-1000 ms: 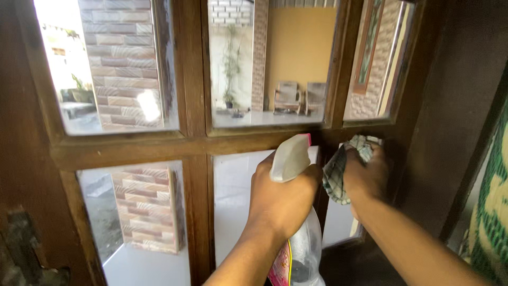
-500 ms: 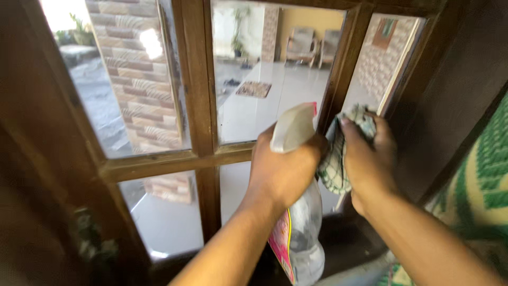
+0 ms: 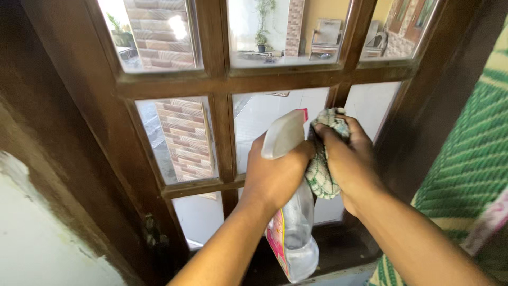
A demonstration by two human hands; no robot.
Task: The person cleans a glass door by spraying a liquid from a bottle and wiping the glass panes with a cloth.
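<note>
two hands: both the person's own, seen in the head view, raised close together in front of a dark wooden window
left hand (image 3: 275, 175): wrapped tight around the neck of a clear spray bottle (image 3: 293, 233), white trigger head (image 3: 283, 135) pointing up toward the glass
right hand (image 3: 346, 159): bunched firmly on a checked green-and-white cloth (image 3: 320, 169), pressed against the upright wooden bar (image 3: 338, 98) between two panes
cloth position: just beside the spray head, touching the left hand's knuckles, over the edge of the lower middle pane (image 3: 275, 114)
bottle: one, tilted slightly, pink label low on its side, base hanging near the sill
doing it well: i judge the wipe works best with the cloth kept flat to the glass and pushed into the corners by the bar, the bottle held clear of its path so the nozzle does not knock the frame
window frame (image 3: 174, 82): one, dark brown, crossed by bars
panes counted: eight in view, three across the top, three in the middle row, two partly seen below
cloths: one
green patterned fabric (image 3: 465, 175): one, at the right edge
pale wall (image 3: 42, 238): lower left, beside the frame
</note>
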